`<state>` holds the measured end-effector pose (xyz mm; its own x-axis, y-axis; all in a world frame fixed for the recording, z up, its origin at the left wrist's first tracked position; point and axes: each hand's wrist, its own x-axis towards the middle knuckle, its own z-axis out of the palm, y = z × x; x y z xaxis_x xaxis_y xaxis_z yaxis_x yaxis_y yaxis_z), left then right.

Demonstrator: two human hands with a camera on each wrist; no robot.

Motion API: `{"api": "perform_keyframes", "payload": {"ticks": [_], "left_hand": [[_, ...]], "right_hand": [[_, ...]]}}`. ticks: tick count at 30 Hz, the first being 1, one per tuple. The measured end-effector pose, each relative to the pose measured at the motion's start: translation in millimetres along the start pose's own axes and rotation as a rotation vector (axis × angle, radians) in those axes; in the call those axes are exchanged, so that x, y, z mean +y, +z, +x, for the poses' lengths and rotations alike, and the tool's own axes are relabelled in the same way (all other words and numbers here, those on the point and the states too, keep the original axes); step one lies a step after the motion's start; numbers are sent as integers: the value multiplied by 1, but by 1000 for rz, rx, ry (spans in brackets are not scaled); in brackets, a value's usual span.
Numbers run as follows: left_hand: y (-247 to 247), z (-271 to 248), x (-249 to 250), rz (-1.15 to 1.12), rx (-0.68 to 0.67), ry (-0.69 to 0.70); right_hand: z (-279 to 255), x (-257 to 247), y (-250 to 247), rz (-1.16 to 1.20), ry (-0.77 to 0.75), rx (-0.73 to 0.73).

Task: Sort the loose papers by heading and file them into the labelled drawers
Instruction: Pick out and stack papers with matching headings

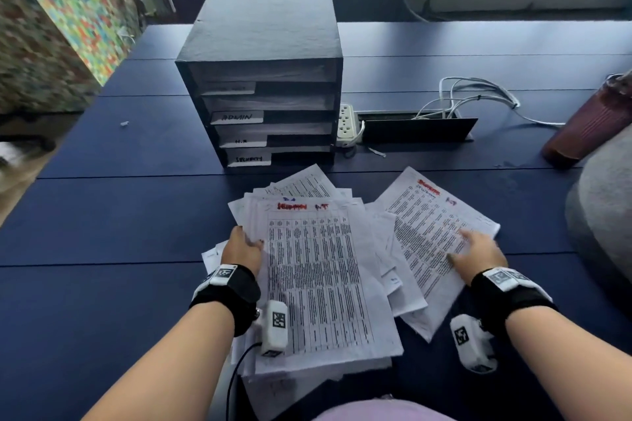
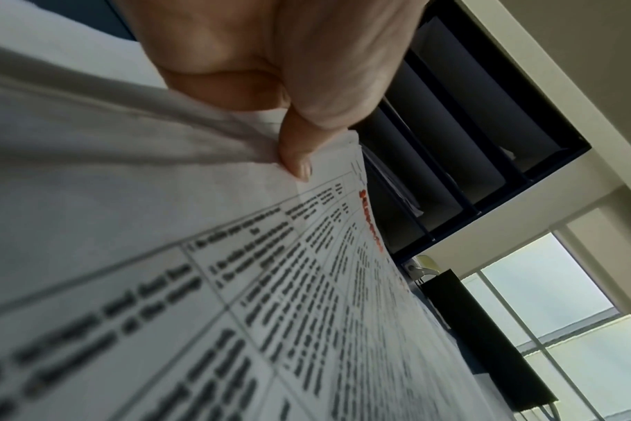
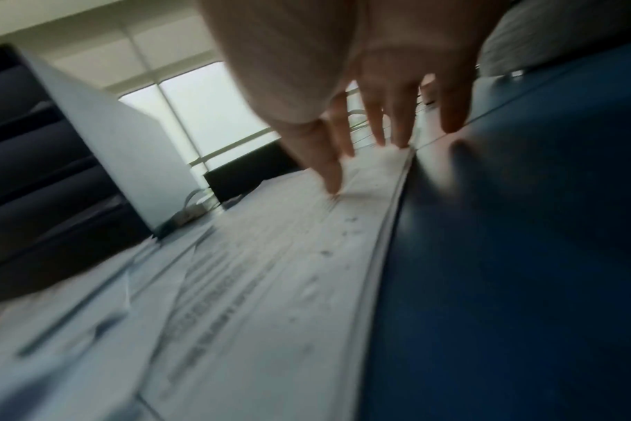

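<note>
Top drawer label (image 1: 228, 88) unreadable, right wrist view blurred, sheet headings smeared

Both bare forearms reach fwd from the near edge of the dark blue table (image 1: 102, 215), each w/ a black wrist strap carrying a white tagged camera block. Left hand (image 1: 243, 249) sits at the left edge of the stack of white printed sheets w/ table grids (image 1: 318, 277), thumb (image 2: 299, 153) on top, fingers curled under, pinching it. Right hand (image 1: 478, 251) lies palm-down, fingers (image 3: 375, 125) straight and spread, on the tilted white printed sheet w/ red heading (image 1: 434, 225).
</note>
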<state>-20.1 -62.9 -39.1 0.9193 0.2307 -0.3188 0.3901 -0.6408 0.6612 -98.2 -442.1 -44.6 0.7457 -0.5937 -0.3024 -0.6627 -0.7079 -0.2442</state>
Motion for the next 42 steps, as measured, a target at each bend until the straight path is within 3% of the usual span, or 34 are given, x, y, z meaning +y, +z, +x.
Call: {"api": "perform_keyframes", "payload": {"ticks": [2, 5, 8, 18, 23, 29, 35, 42], "left_hand": [[1, -1, 0, 9, 12, -12], [2, -2, 0, 0, 16, -17], [2, 0, -2, 9, 4, -32], [-1, 4, -9, -81, -81, -47], [-7, -2, -11, -150, -132, -39], [-9, -4, -10, 0, -164, 1], [-14, 1, -20, -76, -115, -31], [-37, 14, -30, -114, -43, -110]], "right_hand": [[-3, 5, -1, 107, 227, 104], [-2, 9, -6, 336, 484, 5], [10, 11, -9, 492, 509, -128], [14, -11, 1, 1003, 513, -329], [6, -26, 13, 936, 385, -319], [4, -47, -28, 742, 58, 118], [-19, -91, -102, 666, -337, 262], [-47, -120, -150, 568, -408, 478]]}}
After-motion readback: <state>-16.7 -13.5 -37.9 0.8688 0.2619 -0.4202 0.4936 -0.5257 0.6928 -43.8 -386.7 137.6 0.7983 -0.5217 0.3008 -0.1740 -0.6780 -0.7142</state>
